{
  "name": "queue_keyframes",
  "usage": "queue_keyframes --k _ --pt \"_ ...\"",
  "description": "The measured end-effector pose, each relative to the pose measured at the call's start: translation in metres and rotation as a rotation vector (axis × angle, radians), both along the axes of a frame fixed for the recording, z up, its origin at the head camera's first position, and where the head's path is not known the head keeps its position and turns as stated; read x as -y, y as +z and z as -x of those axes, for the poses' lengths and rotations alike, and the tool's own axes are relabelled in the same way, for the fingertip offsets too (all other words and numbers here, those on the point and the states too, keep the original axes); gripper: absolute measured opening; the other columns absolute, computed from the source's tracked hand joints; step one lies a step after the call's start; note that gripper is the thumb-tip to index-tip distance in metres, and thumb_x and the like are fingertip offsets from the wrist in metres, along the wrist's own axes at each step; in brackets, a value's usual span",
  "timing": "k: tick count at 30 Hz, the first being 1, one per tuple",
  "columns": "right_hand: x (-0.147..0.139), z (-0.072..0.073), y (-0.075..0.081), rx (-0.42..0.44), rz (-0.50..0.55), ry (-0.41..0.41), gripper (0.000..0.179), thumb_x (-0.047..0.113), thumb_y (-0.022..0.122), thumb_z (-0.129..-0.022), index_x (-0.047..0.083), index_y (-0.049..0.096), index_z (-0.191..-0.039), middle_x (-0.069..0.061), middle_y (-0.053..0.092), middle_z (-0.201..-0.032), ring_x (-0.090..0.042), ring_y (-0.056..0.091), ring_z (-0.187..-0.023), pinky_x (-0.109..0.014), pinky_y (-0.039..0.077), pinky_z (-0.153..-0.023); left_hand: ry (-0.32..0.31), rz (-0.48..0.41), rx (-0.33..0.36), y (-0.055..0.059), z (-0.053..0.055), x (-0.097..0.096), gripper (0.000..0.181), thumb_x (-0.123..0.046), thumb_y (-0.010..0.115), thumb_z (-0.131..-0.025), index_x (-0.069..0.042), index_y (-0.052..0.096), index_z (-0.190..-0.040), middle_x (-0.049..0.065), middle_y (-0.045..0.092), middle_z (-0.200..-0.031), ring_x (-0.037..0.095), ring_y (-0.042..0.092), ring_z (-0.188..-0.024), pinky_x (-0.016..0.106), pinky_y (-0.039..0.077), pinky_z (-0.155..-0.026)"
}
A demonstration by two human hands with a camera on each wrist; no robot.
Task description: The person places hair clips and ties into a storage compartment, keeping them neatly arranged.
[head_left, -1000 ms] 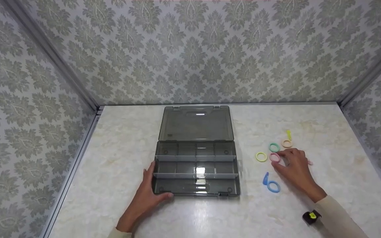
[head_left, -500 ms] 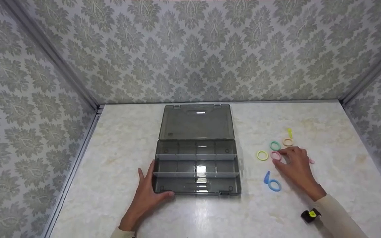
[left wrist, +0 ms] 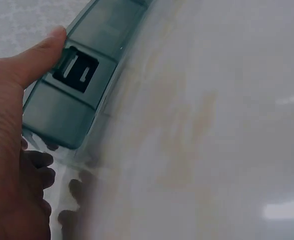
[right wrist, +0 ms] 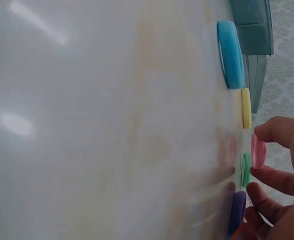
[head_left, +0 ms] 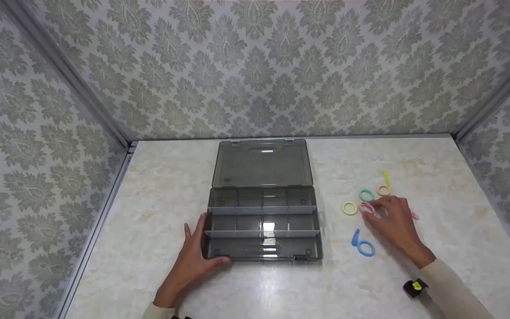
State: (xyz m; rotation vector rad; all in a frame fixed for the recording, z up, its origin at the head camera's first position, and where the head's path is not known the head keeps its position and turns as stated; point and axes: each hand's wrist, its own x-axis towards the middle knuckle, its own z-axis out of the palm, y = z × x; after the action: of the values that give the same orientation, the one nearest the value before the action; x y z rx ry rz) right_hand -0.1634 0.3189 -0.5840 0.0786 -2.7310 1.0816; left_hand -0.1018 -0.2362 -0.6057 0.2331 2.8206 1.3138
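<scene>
My right hand (head_left: pixel 394 223) pinches a pink hair tie (right wrist: pixel 258 150) between thumb and index finger. In the right wrist view the tie stands a little off the table, tilted on edge. Close by lie a green hair tie (head_left: pixel 366 195), a yellow hair tie (head_left: pixel 343 208) and a peach one (head_left: pixel 379 191). My left hand (head_left: pixel 193 261) holds the near left corner of a grey see-through compartment box (head_left: pixel 264 246), thumb on the front wall by the latch (left wrist: pixel 76 70), fingers along the left side. The box lies with its lid (head_left: pixel 261 164) folded back.
A blue hair tie (head_left: pixel 360 249) and blue hair clip (head_left: pixel 355 238) lie nearer me, a yellow clip (head_left: pixel 386 178) farther back. A pink clip (head_left: pixel 415 216) shows beside the right hand. The right wrist view shows a purple ring (right wrist: pixel 238 212). Patterned walls (head_left: pixel 259 66) enclose the table.
The pink hair tie has tipped up slightly between my right thumb and index finger. My left hand keeps its place at the box corner.
</scene>
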Motion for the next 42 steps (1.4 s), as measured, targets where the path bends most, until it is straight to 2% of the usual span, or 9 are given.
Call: queue_keyframes --k 5,8,12,15,20,28,34,42 --pt "0.003 0.005 0.005 -0.024 0.006 0.016 0.028 0.018 0.087 -0.097 -0.004 0.079 -0.114 -0.025 0.067 -0.123 -0.044 0.047 -0.128 -0.062 0.039 -0.108 -0.008 -0.017 0.009 -0.004 0.000 0.000 0.142 -0.052 0.101 -0.076 -0.016 0.009 -0.179 0.015 0.018 -0.184 0.057 -0.004 -0.166 0.073 0.003 -0.133" --pt "0.008 0.010 0.008 -0.047 0.004 0.039 0.028 0.017 0.086 -0.097 -0.004 0.078 -0.114 -0.025 0.068 -0.123 -0.045 0.048 -0.127 -0.062 0.041 -0.107 0.010 -0.022 0.023 -0.004 -0.002 0.001 0.139 -0.053 0.100 -0.077 -0.021 0.011 -0.179 0.015 0.017 -0.184 0.060 -0.010 -0.164 0.079 0.012 -0.129" --pt "0.015 0.016 0.013 -0.065 0.008 0.067 0.029 0.018 0.086 -0.098 -0.004 0.078 -0.116 -0.024 0.069 -0.121 -0.043 0.050 -0.124 -0.060 0.043 -0.104 0.021 -0.015 0.015 -0.003 -0.002 0.001 0.136 -0.055 0.099 -0.078 -0.023 0.013 -0.179 0.016 0.018 -0.183 0.061 -0.007 -0.163 0.083 0.018 -0.125" --pt "0.021 0.021 0.018 -0.084 0.009 0.081 0.029 0.017 0.086 -0.098 -0.003 0.079 -0.117 -0.023 0.070 -0.119 -0.041 0.052 -0.120 -0.058 0.043 -0.100 0.016 0.002 0.000 -0.003 -0.001 0.001 0.136 -0.057 0.098 -0.078 -0.020 0.014 -0.179 0.017 0.019 -0.183 0.063 -0.004 -0.163 0.085 0.019 -0.123" --pt "0.037 0.032 0.025 -0.107 -0.007 0.120 0.027 0.016 0.086 -0.097 -0.002 0.080 -0.116 -0.021 0.072 -0.117 -0.038 0.054 -0.117 -0.056 0.045 -0.100 0.018 0.029 -0.003 -0.003 -0.002 0.001 0.136 -0.057 0.097 -0.079 -0.017 0.014 -0.179 0.020 0.019 -0.182 0.064 -0.003 -0.163 0.085 0.020 -0.123" --pt "0.068 0.047 0.036 -0.151 -0.036 0.186 0.028 0.015 0.089 -0.093 -0.001 0.081 -0.114 -0.019 0.074 -0.115 -0.038 0.055 -0.118 -0.058 0.049 -0.100 0.023 0.019 0.014 -0.003 -0.002 0.002 0.135 -0.056 0.097 -0.080 -0.021 0.013 -0.179 0.019 0.016 -0.183 0.061 -0.004 -0.164 0.085 0.021 -0.122" --pt "0.086 0.054 0.043 -0.192 -0.070 0.242 0.027 0.016 0.091 -0.092 -0.001 0.081 -0.111 -0.018 0.073 -0.111 -0.040 0.056 -0.115 -0.058 0.049 -0.099 0.014 0.001 -0.002 -0.005 -0.003 0.000 0.135 -0.055 0.098 -0.079 -0.022 0.013 -0.179 0.018 0.018 -0.183 0.062 -0.004 -0.163 0.085 0.021 -0.123" --pt "0.105 0.057 0.049 -0.197 -0.101 0.287 0.027 0.020 0.090 -0.094 0.001 0.081 -0.110 -0.017 0.071 -0.112 -0.039 0.056 -0.114 -0.059 0.049 -0.100 0.022 -0.001 0.004 -0.005 -0.003 -0.001 0.135 -0.055 0.098 -0.079 -0.020 0.013 -0.179 0.018 0.019 -0.183 0.063 -0.004 -0.163 0.082 0.019 -0.125"
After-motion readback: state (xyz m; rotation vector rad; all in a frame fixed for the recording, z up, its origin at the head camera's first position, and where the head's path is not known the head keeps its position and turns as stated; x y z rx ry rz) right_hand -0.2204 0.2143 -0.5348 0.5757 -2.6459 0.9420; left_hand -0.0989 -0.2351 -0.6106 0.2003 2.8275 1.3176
